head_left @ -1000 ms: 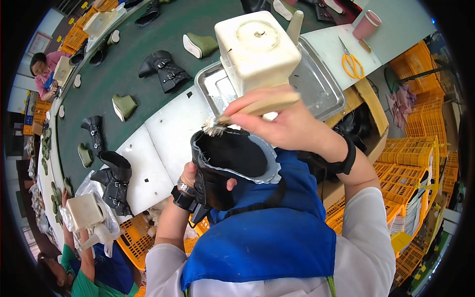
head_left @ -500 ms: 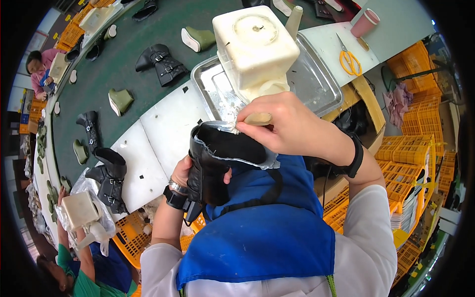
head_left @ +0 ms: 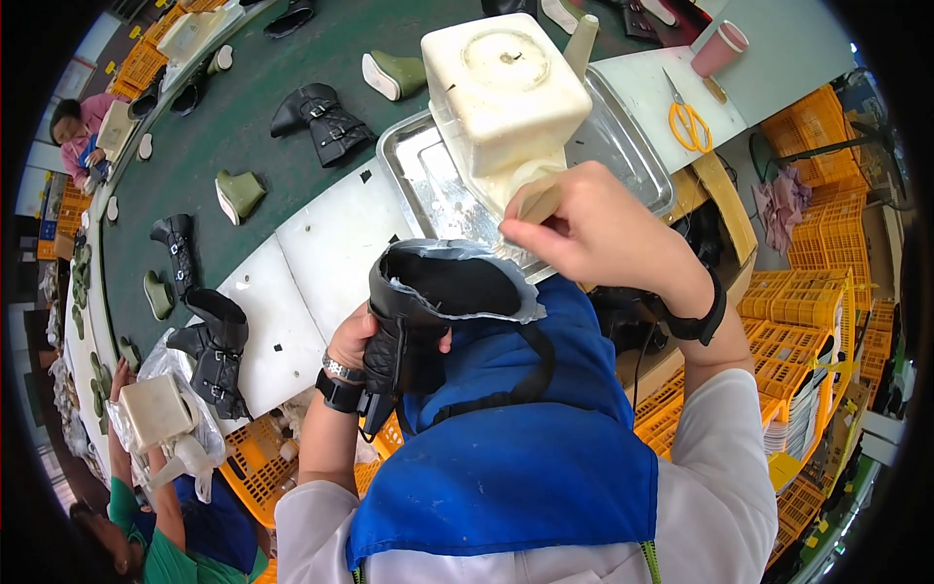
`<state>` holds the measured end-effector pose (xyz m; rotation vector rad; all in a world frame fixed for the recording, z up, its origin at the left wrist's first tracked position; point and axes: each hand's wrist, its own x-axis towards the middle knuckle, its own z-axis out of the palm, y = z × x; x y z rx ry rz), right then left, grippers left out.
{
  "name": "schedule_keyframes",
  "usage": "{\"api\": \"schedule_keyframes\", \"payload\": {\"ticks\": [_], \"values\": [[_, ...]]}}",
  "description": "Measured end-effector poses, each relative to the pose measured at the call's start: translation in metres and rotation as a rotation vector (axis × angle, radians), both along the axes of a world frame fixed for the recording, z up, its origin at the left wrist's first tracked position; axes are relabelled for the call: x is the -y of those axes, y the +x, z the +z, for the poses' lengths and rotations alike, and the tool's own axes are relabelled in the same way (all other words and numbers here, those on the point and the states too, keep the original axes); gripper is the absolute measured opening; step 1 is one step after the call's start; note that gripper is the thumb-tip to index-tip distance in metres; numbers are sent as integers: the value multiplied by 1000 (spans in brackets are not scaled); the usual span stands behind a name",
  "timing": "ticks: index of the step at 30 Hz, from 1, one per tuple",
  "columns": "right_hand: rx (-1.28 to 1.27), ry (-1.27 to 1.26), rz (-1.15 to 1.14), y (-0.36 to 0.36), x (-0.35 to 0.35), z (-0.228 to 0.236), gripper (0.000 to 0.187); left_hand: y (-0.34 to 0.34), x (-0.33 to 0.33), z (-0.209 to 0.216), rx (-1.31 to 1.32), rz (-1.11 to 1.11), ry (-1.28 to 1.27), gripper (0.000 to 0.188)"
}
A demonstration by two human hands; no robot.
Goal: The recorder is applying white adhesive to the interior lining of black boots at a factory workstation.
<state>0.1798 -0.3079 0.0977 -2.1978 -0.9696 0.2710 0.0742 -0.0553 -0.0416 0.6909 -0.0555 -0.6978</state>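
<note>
My left hand (head_left: 352, 341) is wrapped round a black boot upper (head_left: 404, 331), thumb on the near side. The upper is held bottom side up over my lap. Its opening shows a dark inside, and a shiny grey-white film runs along its edge. My right hand (head_left: 584, 229) pinches a brush (head_left: 538, 205) with a pale wooden handle, just beyond the upper and apart from it. The brush's tip is mostly hidden by my fingers. Close behind it, a white plastic container (head_left: 506, 88) with a short spout stands in a metal tray (head_left: 404, 156).
Orange-handled scissors (head_left: 689, 127) and a pink cup (head_left: 720, 49) lie to the right on the white worktop (head_left: 637, 83). Black boots (head_left: 326, 122) and green boots (head_left: 239, 195) are spread over the green belt (head_left: 292, 68). Orange crates (head_left: 778, 341) stand at right. Co-workers sit at left.
My right hand has lifted the brush off the edge of the boot upper and moved it right and away, toward the container's spout. The upper has stayed nearly in place in my left hand.
</note>
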Motion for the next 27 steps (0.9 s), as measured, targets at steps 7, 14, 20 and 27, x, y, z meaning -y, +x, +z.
{"api": "schedule_keyframes", "payload": {"ticks": [7,14,20,27], "values": [[-95,397,-278,5,10,-18,16,2,3,-5,68,165,-178,79],[-241,506,-604,1,31,-55,18,17,-3,-13,-106,413,-711,85],[-126,440,-610,8,39,-88,21,15,-5,-11,-147,497,-709,82],[-21,36,-473,15,27,-72,29,-5,-24,8,35,736,-221,69]]}}
